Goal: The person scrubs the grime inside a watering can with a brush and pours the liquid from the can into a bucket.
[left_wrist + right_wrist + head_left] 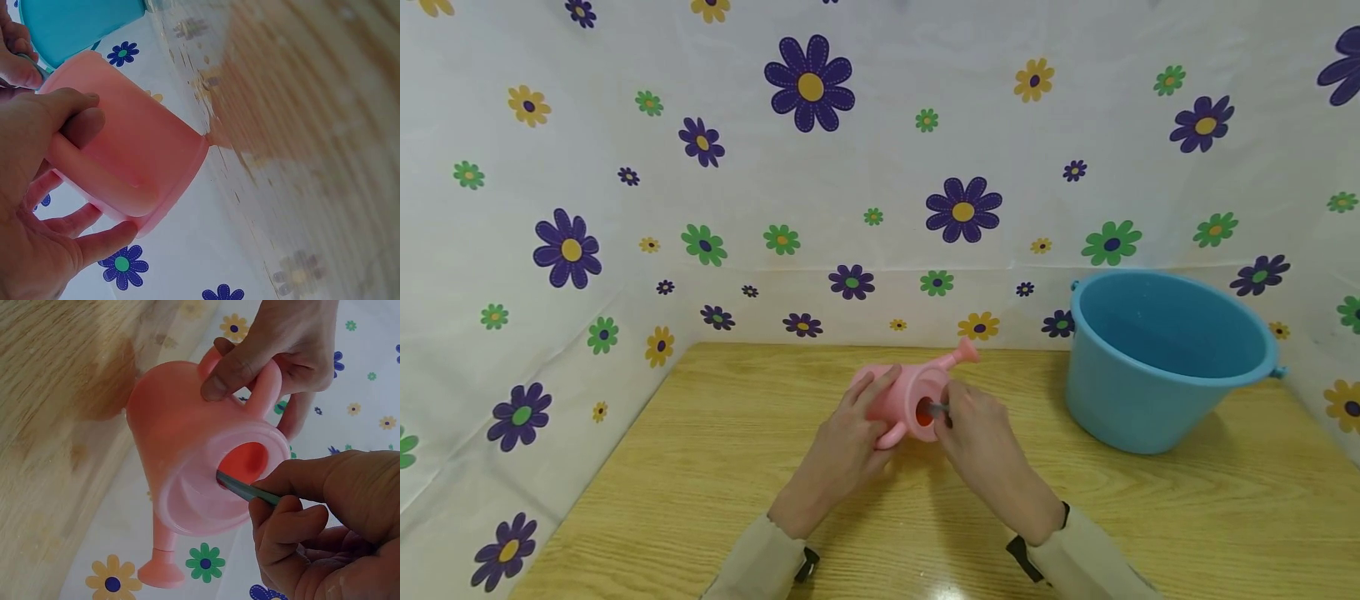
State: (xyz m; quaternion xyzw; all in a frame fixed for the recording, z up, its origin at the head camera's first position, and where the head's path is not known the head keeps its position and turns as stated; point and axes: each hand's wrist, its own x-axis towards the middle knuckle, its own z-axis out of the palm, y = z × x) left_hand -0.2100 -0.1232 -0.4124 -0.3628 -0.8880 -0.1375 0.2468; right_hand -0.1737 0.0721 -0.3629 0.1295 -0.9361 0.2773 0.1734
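Note:
A pink toy watering can [889, 398] lies tilted over the wooden table, its round opening facing the person and its spout [957, 357] pointing right. My left hand [841, 440] holds it; in the left wrist view the thumb passes through the looped handle [100, 178] and the fingers spread along the body. My right hand [983, 429] pinches a slim grey-green stick-like tool [247, 489] between thumb and fingers. The tool's far end reaches into the can's opening, where the inside shows orange-red; the tip is hidden in there, so I cannot tell its kind.
A large blue bucket [1138, 408] stands upright on the right side of the wooden table [715, 467]. Behind and at the sides hangs a white sheet with purple, green and yellow flowers [962, 210].

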